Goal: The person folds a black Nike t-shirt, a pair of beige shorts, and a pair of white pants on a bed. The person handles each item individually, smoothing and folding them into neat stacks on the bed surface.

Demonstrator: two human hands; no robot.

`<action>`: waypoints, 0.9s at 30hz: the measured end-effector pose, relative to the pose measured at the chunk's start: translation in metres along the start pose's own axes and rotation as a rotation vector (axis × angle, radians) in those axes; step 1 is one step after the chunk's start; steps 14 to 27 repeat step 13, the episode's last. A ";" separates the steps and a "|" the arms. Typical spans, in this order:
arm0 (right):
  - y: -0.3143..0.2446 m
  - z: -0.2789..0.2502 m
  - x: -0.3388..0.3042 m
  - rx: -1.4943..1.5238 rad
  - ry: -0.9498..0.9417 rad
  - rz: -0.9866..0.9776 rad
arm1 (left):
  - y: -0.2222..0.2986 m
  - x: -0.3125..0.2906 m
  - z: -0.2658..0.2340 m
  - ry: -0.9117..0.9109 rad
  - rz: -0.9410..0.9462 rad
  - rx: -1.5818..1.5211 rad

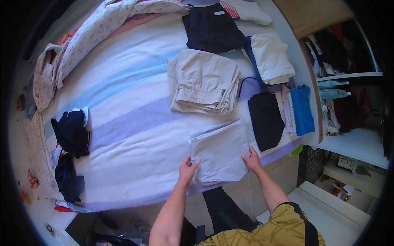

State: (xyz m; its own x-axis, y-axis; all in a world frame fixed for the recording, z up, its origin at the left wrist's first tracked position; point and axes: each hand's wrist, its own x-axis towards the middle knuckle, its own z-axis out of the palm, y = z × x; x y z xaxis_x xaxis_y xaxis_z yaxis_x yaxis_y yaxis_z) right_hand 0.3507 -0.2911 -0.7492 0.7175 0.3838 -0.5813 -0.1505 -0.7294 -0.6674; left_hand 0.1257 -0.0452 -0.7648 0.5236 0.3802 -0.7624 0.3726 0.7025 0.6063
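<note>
A folded light grey garment lies at the bed's near edge, its folds roughly squared. My left hand is at its left side, thumb and fingers apart, the thumb at the cloth's edge. At the opposite side, my right hand has its thumb by the cloth and its fingers spread. Neither hand visibly grips the fabric. Just beyond lie folded beige trousers with a gathered waistband and a drawstring. To the right of the grey garment is a folded black garment.
The striped bedsheet carries more clothes: black trousers, a white folded stack and a blue folded piece. Dark crumpled clothes lie at the left. A floral quilt is bunched far left. Open shelves stand right.
</note>
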 end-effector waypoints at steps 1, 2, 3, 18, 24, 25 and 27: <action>0.001 0.003 0.001 0.036 0.006 -0.007 | 0.010 0.004 0.000 0.017 -0.019 -0.009; 0.002 0.004 0.000 0.025 0.010 0.005 | 0.021 0.009 0.001 0.026 -0.022 0.038; -0.003 0.008 0.001 0.013 0.009 0.010 | 0.037 0.015 0.001 0.041 -0.021 0.083; -0.057 0.032 -0.005 -0.290 0.176 0.050 | 0.028 0.015 -0.023 0.347 0.250 0.402; -0.057 0.032 -0.005 -0.290 0.176 0.050 | 0.028 0.015 -0.023 0.347 0.250 0.402; -0.057 0.032 -0.005 -0.290 0.176 0.050 | 0.028 0.015 -0.023 0.347 0.250 0.402; -0.057 0.032 -0.005 -0.290 0.176 0.050 | 0.028 0.015 -0.023 0.347 0.250 0.402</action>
